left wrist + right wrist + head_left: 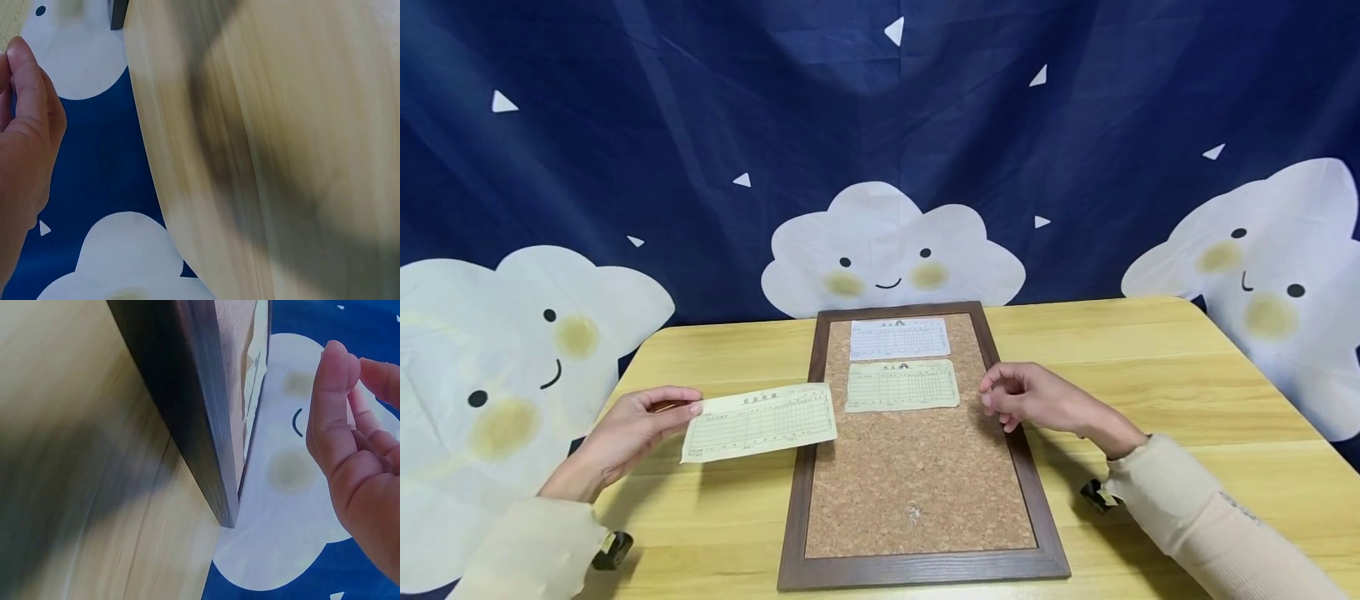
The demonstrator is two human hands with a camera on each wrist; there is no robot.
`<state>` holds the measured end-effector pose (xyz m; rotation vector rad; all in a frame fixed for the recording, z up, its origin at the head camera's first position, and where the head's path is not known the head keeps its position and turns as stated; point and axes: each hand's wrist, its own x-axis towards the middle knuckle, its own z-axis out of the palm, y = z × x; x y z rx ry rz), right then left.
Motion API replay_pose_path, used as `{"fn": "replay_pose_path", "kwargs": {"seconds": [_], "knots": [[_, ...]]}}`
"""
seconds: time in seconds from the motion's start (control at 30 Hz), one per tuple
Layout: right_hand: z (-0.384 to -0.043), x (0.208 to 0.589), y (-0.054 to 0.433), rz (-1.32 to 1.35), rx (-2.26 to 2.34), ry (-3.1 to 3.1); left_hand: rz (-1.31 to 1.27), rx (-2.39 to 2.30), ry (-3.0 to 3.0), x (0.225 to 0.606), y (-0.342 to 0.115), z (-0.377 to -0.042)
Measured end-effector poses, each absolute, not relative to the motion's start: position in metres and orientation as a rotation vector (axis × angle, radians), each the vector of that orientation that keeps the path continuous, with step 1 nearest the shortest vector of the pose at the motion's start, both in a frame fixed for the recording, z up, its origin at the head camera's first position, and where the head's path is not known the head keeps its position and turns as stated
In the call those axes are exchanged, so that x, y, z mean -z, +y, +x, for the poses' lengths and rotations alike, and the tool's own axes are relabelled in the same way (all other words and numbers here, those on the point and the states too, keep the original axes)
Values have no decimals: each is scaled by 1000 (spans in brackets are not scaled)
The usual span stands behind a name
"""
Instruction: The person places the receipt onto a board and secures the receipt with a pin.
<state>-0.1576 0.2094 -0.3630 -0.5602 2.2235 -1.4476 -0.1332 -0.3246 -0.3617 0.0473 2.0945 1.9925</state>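
A pale yellow printed form slip (760, 423) is pinched at its left edge by my left hand (643, 421), thumb on top. The slip is raised and tilted, its right end overlapping the left frame of a corkboard (917, 475) in the head view. Only a corner of it shows in the left wrist view. On the board lie a white form slip (898, 340) and, below it, another yellow form slip (902, 387), each with a small dark spot at its top edge. My right hand (1030, 396) hovers by the board's right frame, fingers loosely bent, nothing visible between them.
The dark-framed board lies on a light wooden table (700, 533). Low on the cork sits a small whitish, clear-looking patch (913, 513). A blue cloth (880, 100) with white clouds hangs behind the table. Both wrists wear small black cameras.
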Motion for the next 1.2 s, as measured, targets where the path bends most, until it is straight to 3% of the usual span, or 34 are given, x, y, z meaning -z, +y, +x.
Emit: {"fn": "replay_pose_path", "kwargs": {"seconds": [1.2], "knots": [[-161, 361, 193, -630, 1491, 2141, 56, -2034, 2078, 359, -271, -146]]}}
